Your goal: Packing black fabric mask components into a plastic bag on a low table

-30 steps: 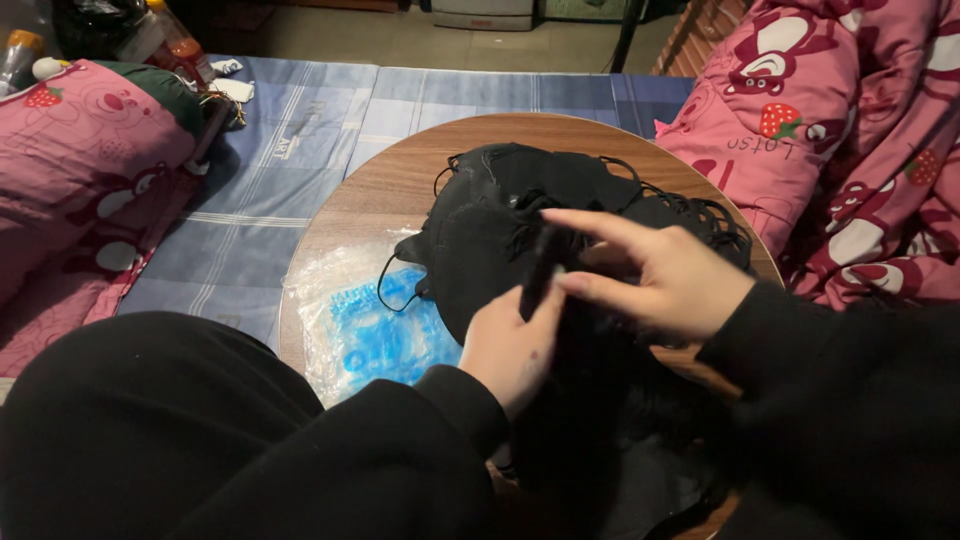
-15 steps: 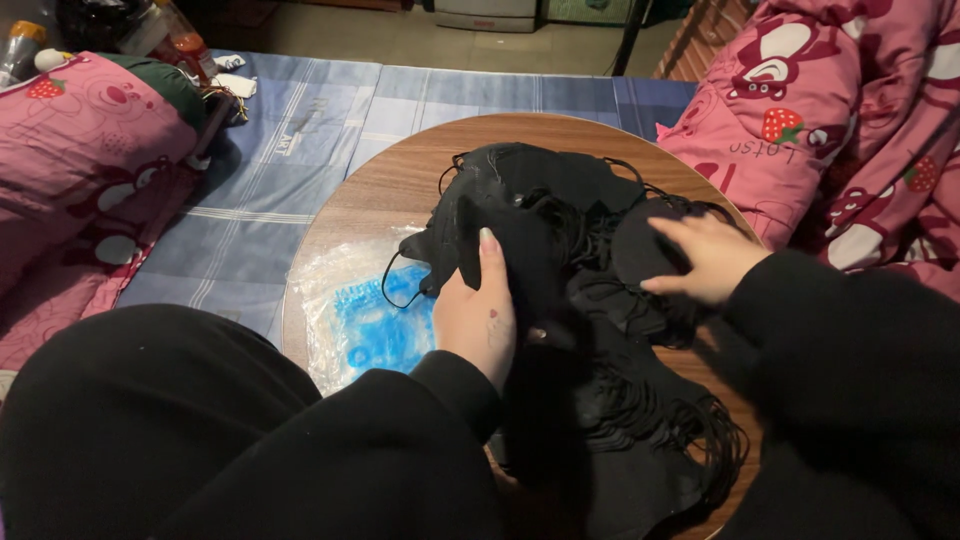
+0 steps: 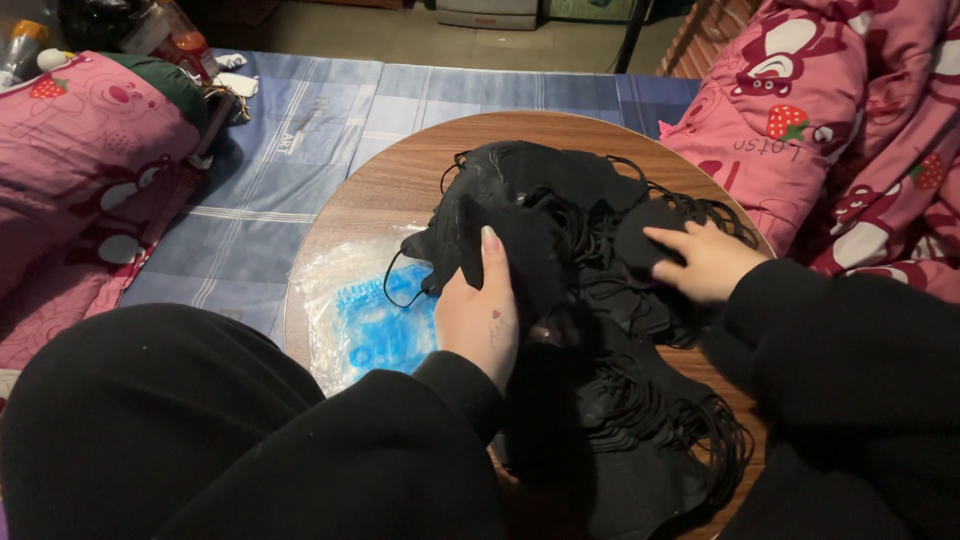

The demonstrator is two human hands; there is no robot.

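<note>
Worktop (image 3: 400,180), round and wooden, carries a heap of black masks (image 3: 560,210) beside a blue-printed plastic bag (image 3: 370,320). Left hand (image 3: 480,315) grips one mask, fingers clamped; right hand (image 3: 705,262) rests on the heap, fingers apart.

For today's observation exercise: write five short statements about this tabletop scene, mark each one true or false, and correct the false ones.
1. The left hand rests on a heap of black face masks. True.
2. The masks lie on a square glass table. False: the table is round and wooden.
3. A clear plastic bag with blue print lies left of the heap. True.
4. The right hand is off the table. False: it touches the heap.
5. Pink patterned bedding lies beside the table. True.
</note>
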